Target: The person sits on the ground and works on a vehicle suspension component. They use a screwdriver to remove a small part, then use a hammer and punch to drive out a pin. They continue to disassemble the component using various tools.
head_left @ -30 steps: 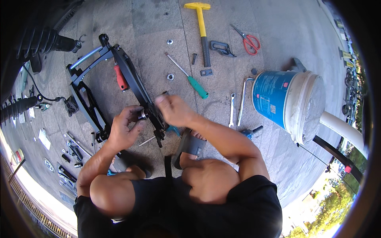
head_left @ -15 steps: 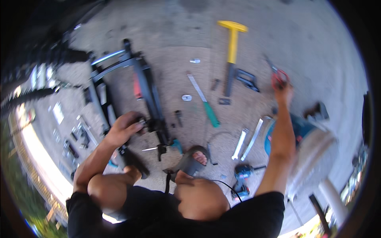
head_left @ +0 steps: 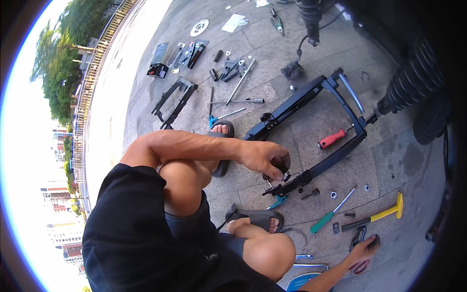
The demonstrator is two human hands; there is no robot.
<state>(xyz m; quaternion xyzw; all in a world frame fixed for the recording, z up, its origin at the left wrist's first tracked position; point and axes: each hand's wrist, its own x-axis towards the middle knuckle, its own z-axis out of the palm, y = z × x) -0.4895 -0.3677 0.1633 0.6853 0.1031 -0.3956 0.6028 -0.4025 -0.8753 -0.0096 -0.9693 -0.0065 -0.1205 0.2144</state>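
Observation:
My left hand (head_left: pixel 268 160) is closed, pinching a small silver-and-dark metal piece (head_left: pixel 286 175) between thumb and fingers. It hovers beside the near end of a black U-shaped metal frame (head_left: pixel 335 156) lying on the pavement. Beneath that end lies a blue-handled tool (head_left: pixel 278 200). My right hand (head_left: pixel 366 249) reaches out at lower right, between a black folding tool (head_left: pixel 358 237) and a red-handled tool (head_left: pixel 360 266) like pliers or scissors. Its dark-stained fingers bend away, and whether they hold anything is hidden. A red-handled screwdriver (head_left: pixel 332 139) lies inside the frame.
A yellow-headed hammer (head_left: pixel 389 210) and green-handled screwdriver (head_left: pixel 331 214) lie right of my feet, among nuts and bolts. Left of the frame are a smaller black bracket (head_left: pixel 176 102), boxes (head_left: pixel 158 61) and a steel rod (head_left: pixel 241 82). A dark ribbed column (head_left: pixel 413 73) stands at upper right.
My view has turned left, so the scene appears rotated. My right hand has let go of the red-handled tool, which now lies beside it. The left hand stays by the frame's end.

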